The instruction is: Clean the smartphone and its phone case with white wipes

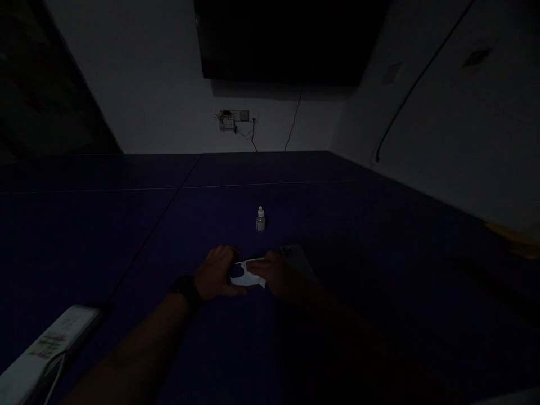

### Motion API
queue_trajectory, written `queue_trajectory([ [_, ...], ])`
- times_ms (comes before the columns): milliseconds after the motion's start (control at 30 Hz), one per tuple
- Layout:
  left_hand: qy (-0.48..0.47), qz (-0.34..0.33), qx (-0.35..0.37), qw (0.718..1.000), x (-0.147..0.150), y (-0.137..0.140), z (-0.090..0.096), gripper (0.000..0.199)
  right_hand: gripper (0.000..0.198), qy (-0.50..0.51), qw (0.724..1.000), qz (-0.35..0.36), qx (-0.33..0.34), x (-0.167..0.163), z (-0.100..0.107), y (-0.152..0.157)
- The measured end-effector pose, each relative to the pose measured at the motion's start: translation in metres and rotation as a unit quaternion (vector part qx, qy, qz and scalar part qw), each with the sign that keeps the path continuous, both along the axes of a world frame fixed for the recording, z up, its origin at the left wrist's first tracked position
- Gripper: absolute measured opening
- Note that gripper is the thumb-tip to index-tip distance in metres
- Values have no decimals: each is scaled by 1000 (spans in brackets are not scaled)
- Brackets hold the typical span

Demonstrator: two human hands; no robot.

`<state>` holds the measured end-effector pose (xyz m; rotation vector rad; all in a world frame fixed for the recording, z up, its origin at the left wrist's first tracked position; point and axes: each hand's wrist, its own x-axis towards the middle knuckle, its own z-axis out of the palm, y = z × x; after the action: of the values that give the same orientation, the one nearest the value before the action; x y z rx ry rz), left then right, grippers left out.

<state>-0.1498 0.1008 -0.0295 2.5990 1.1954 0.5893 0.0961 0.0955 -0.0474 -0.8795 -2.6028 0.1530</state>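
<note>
Head view: your left hand point(217, 271), just below the centre of the frame, has its thumb and fingers parted around the left end of a flat white piece with a dark rounded opening point(255, 279), holding it by the edges. Your right hand point(276, 275) comes in from the lower right, its fingers close together and laid across the right part of the white piece; whether its thumb grips underneath, you cannot tell in this dim light. A black wristband point(188, 288) sits on your left wrist.

Just above the hands, near the centre, a small clear dropper bottle with a white collar point(260, 224) stands upright on the dark blue-purple tabletop point(202, 219). Right beside your right hand lies a flat grey slab with dark round lenses at one corner point(300, 260), partly hidden by your arm. At the lower left of the frame rests a long white power strip point(70, 329) with a pale cable. A large black screen point(287, 39) fills the upper middle.
</note>
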Motion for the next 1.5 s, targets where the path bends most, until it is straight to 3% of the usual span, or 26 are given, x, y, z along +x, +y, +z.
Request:
queue_trajectory([
  [100,-1,-1,3,1000,0,0,-1,77,37,-3,999,51,-6,4,-1,3],
  [267,-5,-6,7,1000,-1,1,-2,76,40,-9,1000,-8,13,7,-2,4],
  [467,-5,-2,7,1000,-2,2,-5,78,36,-14,999,46,1,5,-1,5],
  [700,-5,-1,5,1000,-2,2,-5,75,45,-56,998,-17,0,8,15,0],
  [900,-2,2,4,1000,-2,2,-4,77,37,-38,998,52,-1,7,6,4],
  [1100,-1,-2,5,1000,-1,1,-2,74,40,-49,999,-4,23,6,10,1],
  [1300,-3,-5,5,1000,-2,1,-2,75,37,-40,997,61,-9,6,12,1],
  [1500,-2,-7,1,1000,-2,1,-2,75,39,-53,998,-14,14,5,12,0],
])
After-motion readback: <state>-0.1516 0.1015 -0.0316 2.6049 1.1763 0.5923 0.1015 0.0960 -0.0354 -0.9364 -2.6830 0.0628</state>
